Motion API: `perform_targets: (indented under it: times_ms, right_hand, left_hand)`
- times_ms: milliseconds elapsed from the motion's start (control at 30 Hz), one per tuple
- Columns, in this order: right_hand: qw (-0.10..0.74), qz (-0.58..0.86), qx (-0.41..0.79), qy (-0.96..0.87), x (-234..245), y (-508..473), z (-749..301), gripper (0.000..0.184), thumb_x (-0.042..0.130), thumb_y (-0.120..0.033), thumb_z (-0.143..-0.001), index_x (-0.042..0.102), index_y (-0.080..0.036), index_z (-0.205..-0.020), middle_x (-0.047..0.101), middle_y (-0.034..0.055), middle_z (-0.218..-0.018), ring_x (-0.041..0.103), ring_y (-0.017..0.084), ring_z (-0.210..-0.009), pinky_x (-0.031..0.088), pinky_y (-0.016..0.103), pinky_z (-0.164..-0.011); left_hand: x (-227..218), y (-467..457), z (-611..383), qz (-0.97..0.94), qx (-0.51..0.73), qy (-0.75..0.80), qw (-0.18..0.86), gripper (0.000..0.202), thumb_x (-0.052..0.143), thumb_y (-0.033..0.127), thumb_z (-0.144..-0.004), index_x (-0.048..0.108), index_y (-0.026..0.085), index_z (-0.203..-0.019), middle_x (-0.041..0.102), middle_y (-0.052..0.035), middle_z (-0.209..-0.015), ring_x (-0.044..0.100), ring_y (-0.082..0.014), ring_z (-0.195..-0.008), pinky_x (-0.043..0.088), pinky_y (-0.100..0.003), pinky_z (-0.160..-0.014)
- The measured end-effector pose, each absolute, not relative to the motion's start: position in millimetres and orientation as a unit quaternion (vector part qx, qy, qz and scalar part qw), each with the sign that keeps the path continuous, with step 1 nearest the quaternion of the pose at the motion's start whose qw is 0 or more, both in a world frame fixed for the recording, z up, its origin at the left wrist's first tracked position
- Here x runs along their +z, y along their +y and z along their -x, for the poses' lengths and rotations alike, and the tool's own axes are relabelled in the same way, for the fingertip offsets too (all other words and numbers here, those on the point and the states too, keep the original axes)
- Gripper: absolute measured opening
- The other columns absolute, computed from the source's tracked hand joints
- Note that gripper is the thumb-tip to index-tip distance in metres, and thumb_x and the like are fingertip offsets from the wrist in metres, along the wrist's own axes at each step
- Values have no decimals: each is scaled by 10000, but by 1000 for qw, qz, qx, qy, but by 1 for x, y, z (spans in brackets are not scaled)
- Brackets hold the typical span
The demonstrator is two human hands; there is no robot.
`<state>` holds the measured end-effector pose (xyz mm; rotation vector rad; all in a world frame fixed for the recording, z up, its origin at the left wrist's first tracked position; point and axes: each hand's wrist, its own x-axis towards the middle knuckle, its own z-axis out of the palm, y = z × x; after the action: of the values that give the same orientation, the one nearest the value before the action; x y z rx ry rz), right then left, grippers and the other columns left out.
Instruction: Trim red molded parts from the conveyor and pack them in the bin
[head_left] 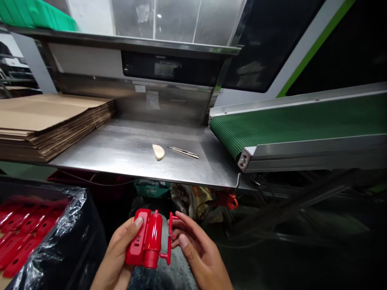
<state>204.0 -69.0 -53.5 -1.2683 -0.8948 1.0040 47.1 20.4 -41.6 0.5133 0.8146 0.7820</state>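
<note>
A red plastic part [145, 239], made of a flat body and a round barrel, is held low in front of me. My left hand [116, 257] grips its left side, thumb pressed on top. My right hand [196, 251] pinches a thin red plastic stem [169, 237] that runs along the part's right side. Both hands hover below the front edge of the steel worktable [127, 149].
On the steel worktable lie a beige wedge [158, 152] and thin metal tweezers [183, 152]. Flat cardboard sheets [45, 121] are stacked at its left. A green conveyor belt [302, 121] ends at the right. A plastic-lined bin of red parts [27, 233] sits at lower left.
</note>
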Motion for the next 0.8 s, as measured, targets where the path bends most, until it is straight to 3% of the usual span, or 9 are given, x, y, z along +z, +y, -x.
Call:
perform_targets:
  times_ms: [133,200,300,400,500,667,800]
  right_hand:
    - [526,594,231,-563,-64,-72,-211,500,573,-285,-918,465,-356,-1401,349,38,-1531,421,253,-1338,372,395,-1105]
    - [472,598,179,-623,-64,-71,-217,517,593,-263,-914,455,-396,-1394,386,-7,-1509,347,230,-1390,281,385,-1164]
    - [468,598,183,-625,-62,-65,-226,441,628,-288,-901,515,-406,-1311,559,-22,-1349,437,210,-1311,322,367,-1128]
    - [481,611,182,-602,-63,-59,-229,338,690,-320,-856,600,-364,-1179,634,-7,-1192,519,220,-1176,391,363,-1029]
    - [490,627,169,-581,-67,-56,-227,250,724,-327,-825,646,-330,-1062,659,0,-1037,543,215,-1057,400,361,-964]
    - [515,660,209,-506,-79,-56,-216,253,669,-402,-858,657,-288,-1084,662,22,-921,591,194,-885,450,325,-837]
    - [512,675,308,-433,-86,-54,-207,331,593,-481,-894,658,-230,-1100,705,41,-871,644,187,-785,500,291,-735]
  left_hand:
    - [-46,21,-50,-177,365,386,828,215,742,255,-817,697,125,-982,708,-28,-856,624,-95,-677,536,-189,-633]
    - [-49,21,-51,-155,345,372,848,197,706,246,-848,689,108,-988,711,-49,-866,635,-105,-667,549,-213,-621]
    - [-49,20,-51,-118,300,360,875,251,670,280,-874,672,71,-1013,725,-104,-893,664,-147,-655,583,-298,-649]
    - [-47,19,-50,-109,258,346,896,422,648,375,-877,648,1,-1072,728,-193,-948,702,-240,-723,588,-409,-726]
    - [-53,15,-49,-132,233,314,911,510,577,460,-896,639,-4,-1099,724,-205,-934,695,-323,-805,562,-500,-739]
    - [-70,8,-56,-113,274,341,892,280,569,381,-911,669,143,-1021,744,-104,-945,688,-257,-866,545,-423,-773]
    - [-65,5,-59,-59,296,291,908,441,518,435,-932,632,124,-1223,725,-127,-1088,658,-256,-1063,500,-367,-914]
